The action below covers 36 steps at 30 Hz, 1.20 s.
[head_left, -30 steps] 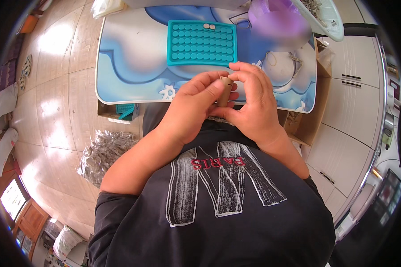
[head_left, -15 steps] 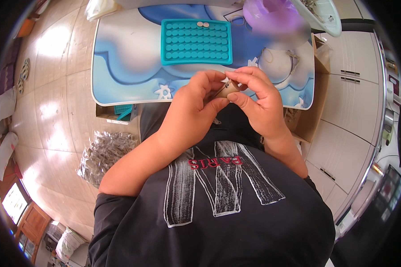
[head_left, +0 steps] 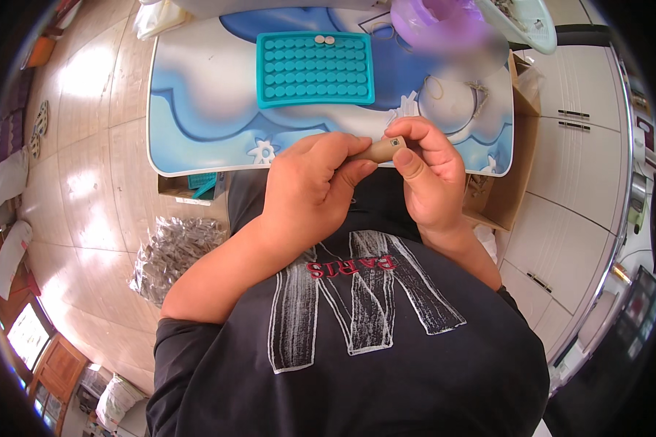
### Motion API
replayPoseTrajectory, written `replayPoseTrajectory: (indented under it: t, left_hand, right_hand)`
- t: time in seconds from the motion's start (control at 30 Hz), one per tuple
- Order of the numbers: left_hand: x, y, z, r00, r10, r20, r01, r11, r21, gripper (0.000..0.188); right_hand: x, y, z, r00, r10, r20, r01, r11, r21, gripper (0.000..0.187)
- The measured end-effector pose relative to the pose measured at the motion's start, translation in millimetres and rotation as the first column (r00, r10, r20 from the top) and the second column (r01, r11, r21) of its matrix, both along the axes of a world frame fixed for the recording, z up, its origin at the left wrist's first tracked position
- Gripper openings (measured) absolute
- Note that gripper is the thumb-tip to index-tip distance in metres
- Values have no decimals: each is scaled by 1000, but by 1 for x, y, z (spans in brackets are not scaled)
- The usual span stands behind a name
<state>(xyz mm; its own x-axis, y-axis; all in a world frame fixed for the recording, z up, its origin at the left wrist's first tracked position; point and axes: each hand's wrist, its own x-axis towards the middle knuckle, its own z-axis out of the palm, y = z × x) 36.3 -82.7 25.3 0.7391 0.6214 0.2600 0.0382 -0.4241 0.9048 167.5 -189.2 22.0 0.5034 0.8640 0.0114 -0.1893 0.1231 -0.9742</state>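
A small tan cylinder (head_left: 381, 151) with a dark square mark at its right end lies between my hands, just in front of the table's near edge. My left hand (head_left: 310, 175) is closed around its left part, thumb below and fingers above. At the other end, the curled index finger of my right hand (head_left: 436, 178) rests on top, while its thumb is just under the marked end. Whether a smaller piece is pinched there I cannot make out. Beyond my hands, a teal tray (head_left: 261, 80) with rows of round hollows holds two pale round pieces (head_left: 324, 40) at its far edge.
The blue-and-white table (head_left: 197, 138) also bears a purple basin (head_left: 430, 25), a pale green basket (head_left: 539, 33) and a loop of thin cord (head_left: 434, 87). On the floor at left is a clear bag of metallic-looking pieces (head_left: 175, 255). White cabinets (head_left: 576, 167) stand at right.
The tan cylinder has turned so its marked end points right. My right hand's fingers have spread somewhat and its thumb has moved away from the left thumb. The tray appears slightly further left.
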Motion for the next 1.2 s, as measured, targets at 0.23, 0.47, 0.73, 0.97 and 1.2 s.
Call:
replayPoseTrajectory:
  t: [0.23,0.47,0.73,0.97,1.2]
  left_hand:
    - [0,1,-5,957,-234,-170,114,846,-522,17]
    - [3,10,-4,956,-293,23,141,388,-911,37]
    - [6,12,-6,982,-187,-3,52,286,-957,36]
    - [6,17,-6,994,-106,-4,22,246,-969,35]
    - [5,19,-10,996,-49,69,74,125,-989,36]
  right_hand:
    - [-3,-12,-9,989,88,118,-60,974,-219,21]
    - [35,-28,-16,376,41,926,260,954,-148,54]
    - [35,-15,-22,77,194,978,284,936,-208,54]
    - [49,-10,-19,330,36,943,193,976,-104,48]
    - [49,0,-14,508,-46,860,234,968,-87,25]
